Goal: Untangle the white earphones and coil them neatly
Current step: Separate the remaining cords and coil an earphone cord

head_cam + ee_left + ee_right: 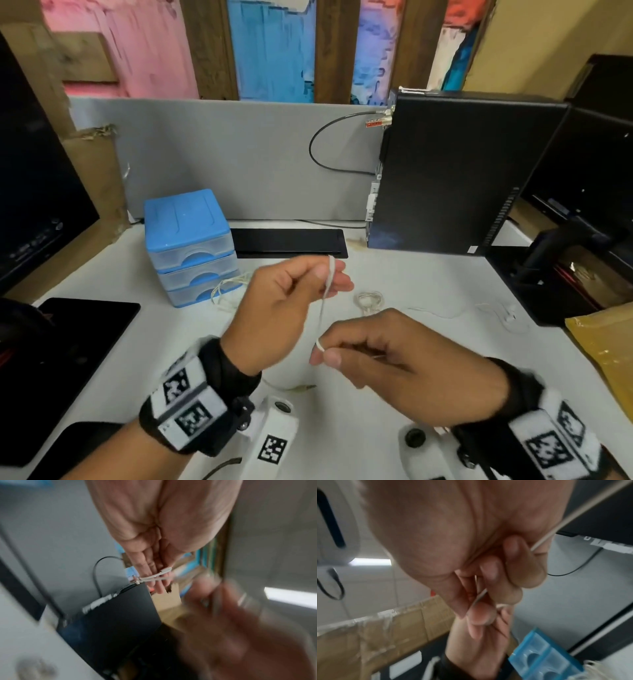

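Above the table (pixel 394 281), our left hand (pixel 287 301) and right hand (pixel 394 356) each pinch the white earphone cord (pixel 323 301). We hold it taut between them, probably to wind loops

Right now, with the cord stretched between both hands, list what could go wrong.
1. The left hand and right hand pinch the white earphone cord taut between them; pulling harder could tighten a knot or strain the thin wire.
2. The earbuds and slack cord lie loose on the desk to the right; dragging may snag them.
3. Another cord bundle by the blue drawer unit could tangle in.
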